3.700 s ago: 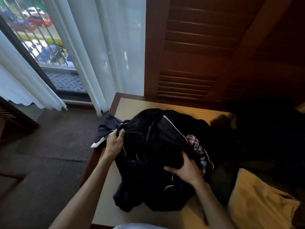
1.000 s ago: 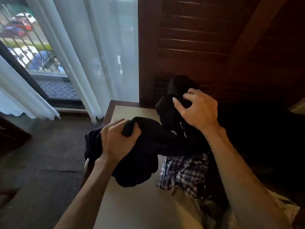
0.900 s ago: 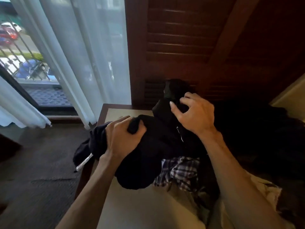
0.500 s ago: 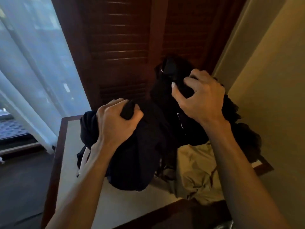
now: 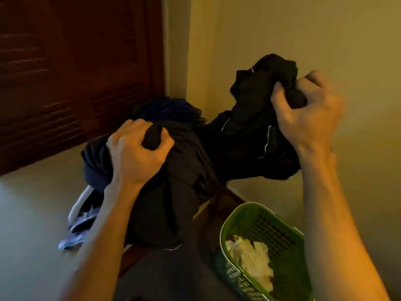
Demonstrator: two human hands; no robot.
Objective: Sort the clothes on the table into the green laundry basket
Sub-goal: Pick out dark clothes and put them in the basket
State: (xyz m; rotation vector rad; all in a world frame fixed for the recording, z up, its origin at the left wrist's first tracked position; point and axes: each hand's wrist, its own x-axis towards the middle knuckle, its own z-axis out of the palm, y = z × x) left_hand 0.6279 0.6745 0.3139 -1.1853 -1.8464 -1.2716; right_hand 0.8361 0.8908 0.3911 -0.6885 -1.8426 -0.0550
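Observation:
A bundle of dark clothes (image 5: pixel 186 181) hangs in the air between my hands, above the table's right edge. My left hand (image 5: pixel 134 157) grips a fold of it at the middle. My right hand (image 5: pixel 308 118) grips another bunch higher up, at the right. The green laundry basket (image 5: pixel 236 211) stands on the floor at the lower right, below my right arm, with a pale crumpled cloth (image 5: pixel 249 257) inside. A blue and white garment (image 5: pixel 80 227) lies on the table (image 5: pixel 32 213) under my left forearm. More dark blue fabric (image 5: pixel 167 109) shows behind the bundle.
A dark wooden louvred door (image 5: pixel 65 72) stands behind the table at the left. A plain yellowish wall (image 5: pixel 282 29) fills the right side, close behind the basket. The floor between table and basket is dark.
I have turned right, carrying the dark bundle in both hands from over the table toward its right edge. The basket has come into view below; the window has left view.

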